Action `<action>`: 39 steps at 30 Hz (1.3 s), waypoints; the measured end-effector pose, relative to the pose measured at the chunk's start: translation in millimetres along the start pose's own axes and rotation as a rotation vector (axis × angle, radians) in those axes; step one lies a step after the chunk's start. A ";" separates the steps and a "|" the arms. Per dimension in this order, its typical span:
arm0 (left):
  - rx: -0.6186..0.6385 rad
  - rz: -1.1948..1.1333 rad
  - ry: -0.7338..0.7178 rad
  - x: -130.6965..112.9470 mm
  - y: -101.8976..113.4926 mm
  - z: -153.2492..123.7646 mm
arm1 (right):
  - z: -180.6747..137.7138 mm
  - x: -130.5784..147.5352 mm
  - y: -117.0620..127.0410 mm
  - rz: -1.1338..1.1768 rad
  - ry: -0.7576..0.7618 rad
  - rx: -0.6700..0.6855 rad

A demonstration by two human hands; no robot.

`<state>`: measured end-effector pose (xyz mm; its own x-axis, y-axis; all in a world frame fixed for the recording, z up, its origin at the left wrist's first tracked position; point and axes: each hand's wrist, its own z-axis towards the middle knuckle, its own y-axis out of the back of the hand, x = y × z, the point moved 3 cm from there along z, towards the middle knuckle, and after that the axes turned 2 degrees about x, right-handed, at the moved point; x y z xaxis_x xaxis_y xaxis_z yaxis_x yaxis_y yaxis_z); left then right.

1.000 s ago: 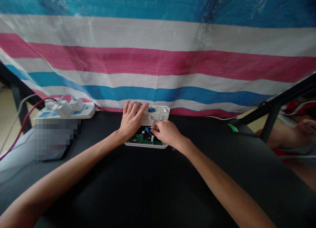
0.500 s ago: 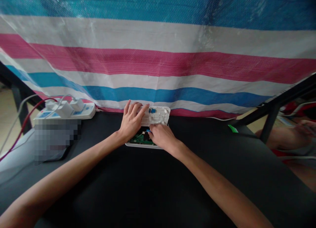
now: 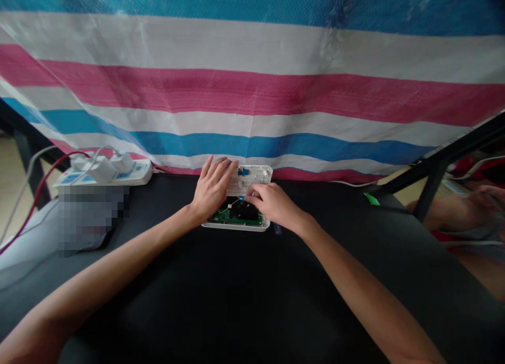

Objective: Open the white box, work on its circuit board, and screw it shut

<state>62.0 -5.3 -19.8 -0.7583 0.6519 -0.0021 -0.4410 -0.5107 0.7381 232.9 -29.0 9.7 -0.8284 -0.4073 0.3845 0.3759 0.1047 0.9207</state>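
Note:
A white plastic device casing lies opened on the black table, its lid (image 3: pixel 258 173) leaning back behind the base (image 3: pixel 236 228). In the base I see a green circuit board (image 3: pixel 221 215) and a black round part (image 3: pixel 244 210). My left hand (image 3: pixel 215 188) rests over the left side of the casing, fingers stretched out on the lid. My right hand (image 3: pixel 272 198) is closed at the gap between lid and base, fingertips pinched beside a small blue piece (image 3: pixel 241 198). What the fingertips hold is too small to tell. A thin white wire (image 3: pixel 234 202) runs near them.
At the left stand a white power strip (image 3: pixel 138 173) with plugs and cables, and a blurred-out dark object (image 3: pixel 92 216). A dark purple item (image 3: pixel 278 229) lies beside the casing. Further right are a green packet (image 3: pixel 371 199) and another person's arm (image 3: pixel 445 206). Striped sheeting (image 3: pixel 252 90) hangs behind.
My right hand has shifted up and to the right, uncovering the black round part and the base's right end. My left hand stays on the lid.

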 end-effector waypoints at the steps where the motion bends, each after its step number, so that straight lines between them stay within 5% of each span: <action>1: 0.005 -0.005 0.001 0.2 -0.5 -0.3 | 0.6 -1.9 0.9 0.038 0.002 -0.017; 8: 0.031 -0.053 0.033 1.6 -1.7 -0.9 | 3.6 -13.5 0.0 0.202 0.018 -0.078; 23: -0.006 -0.005 -0.022 -1.4 2.3 -0.5 | 2.7 -10.8 1.5 -0.011 0.066 -0.134; 30: -0.050 0.064 -0.066 -4.1 4.4 1.3 | 1.2 -17.0 3.8 0.015 -0.070 -0.246; 39: -0.051 0.071 -0.067 -3.7 4.4 1.1 | 0.1 -23.5 0.6 0.168 0.022 -0.392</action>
<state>63.4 -9.4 -15.7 -0.7553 0.6484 0.0956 -0.4125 -0.5836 0.6995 252.6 -19.3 1.3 -0.7348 -0.4333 0.5218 0.6378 -0.1798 0.7489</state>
